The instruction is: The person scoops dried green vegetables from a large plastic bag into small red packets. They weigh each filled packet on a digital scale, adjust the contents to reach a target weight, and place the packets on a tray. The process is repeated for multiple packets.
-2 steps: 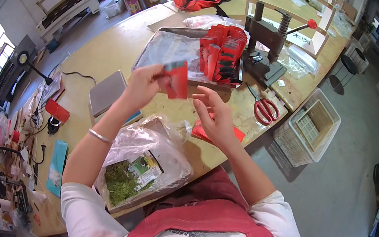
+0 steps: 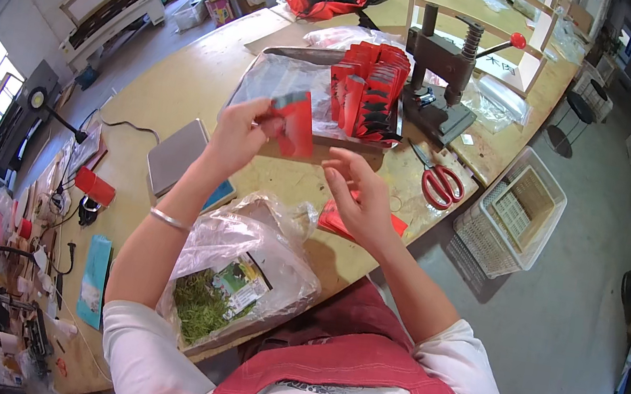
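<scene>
A small red packet (image 2: 298, 131) with a dark end is pinched in my left hand (image 2: 242, 131), held up over the table. My right hand (image 2: 359, 191) is apart from it, fingers loosely curled and spread, with nothing seen in them. Beneath and beside the right hand lie more flat red packets (image 2: 399, 224), partly hidden by it. Farther off, a metal tray (image 2: 280, 82) holds rows of upright red packets (image 2: 369, 83). Close to my body an open clear plastic bag (image 2: 297, 264) holds green moss-like material (image 2: 199, 306) and a printed card (image 2: 242, 280).
Red-handled scissors (image 2: 441, 186) lie right of my right hand. Behind them stands a dark hand press (image 2: 444, 73) with a red-knobbed lever. A grey flat device (image 2: 179, 156) rests left of my left hand. A white basket (image 2: 508, 218) stands beyond the table's right edge.
My left hand has raised the red packet slightly, and it is turned a little. The right hand has shifted only slightly.
</scene>
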The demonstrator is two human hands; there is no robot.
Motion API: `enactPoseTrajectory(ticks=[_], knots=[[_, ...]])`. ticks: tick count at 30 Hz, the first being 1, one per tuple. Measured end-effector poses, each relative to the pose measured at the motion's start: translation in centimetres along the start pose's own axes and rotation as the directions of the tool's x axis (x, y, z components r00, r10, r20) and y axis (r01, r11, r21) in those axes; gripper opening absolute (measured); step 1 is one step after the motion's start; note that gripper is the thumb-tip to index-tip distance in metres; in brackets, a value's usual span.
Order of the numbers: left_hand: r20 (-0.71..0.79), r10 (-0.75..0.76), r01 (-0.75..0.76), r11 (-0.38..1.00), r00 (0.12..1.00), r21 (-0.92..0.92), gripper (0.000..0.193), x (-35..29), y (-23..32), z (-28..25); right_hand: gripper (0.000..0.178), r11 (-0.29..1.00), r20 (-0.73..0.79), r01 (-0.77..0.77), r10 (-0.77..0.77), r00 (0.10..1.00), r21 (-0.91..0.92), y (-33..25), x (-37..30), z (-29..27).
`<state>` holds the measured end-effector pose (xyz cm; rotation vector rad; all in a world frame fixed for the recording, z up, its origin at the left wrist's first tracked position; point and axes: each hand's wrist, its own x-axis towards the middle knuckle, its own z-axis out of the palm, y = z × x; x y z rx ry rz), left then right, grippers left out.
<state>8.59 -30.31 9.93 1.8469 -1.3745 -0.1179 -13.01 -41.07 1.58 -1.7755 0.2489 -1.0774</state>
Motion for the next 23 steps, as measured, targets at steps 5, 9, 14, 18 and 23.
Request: enactPoseTrajectory(ticks=[5,9,14,18,23], knots=[[0.056,0.065,-0.067,0.997,0.996,0.036,0.014,8.6,-6.8,3.3,0.031,0.997,0.107,-0.083,0.081,0.991,0.010,-0.5,-1.6,-2.2],[0.253,-0.018,0.010,0.999,0.967,0.032,0.021,13.4,-10.3,7.0,0.028,0.989,0.044,-0.118,0.123,0.991,-0.090,-1.7,-1.9,-5.6],[0.248,-0.088,0.132,0.978,0.965,-0.164,0.025,14.4,-12.5,11.4,0.025,0.862,-0.023,-0.365,0.382,0.924,-0.353,-2.7,-3.7,-11.2],[0.271,-0.201,0.238,0.965,0.941,-0.108,0.044,14.2,-11.7,12.0,0.025,0.720,-0.110,-0.557,0.568,0.816,-0.413,-6.7,-7.7,-16.8],[0.294,-0.191,0.229,0.968,0.937,-0.102,0.058,13.8,-15.1,12.7,0.027,0.396,-0.395,-0.873,0.782,0.483,-0.285,-9.4,-17.9,-24.4]])
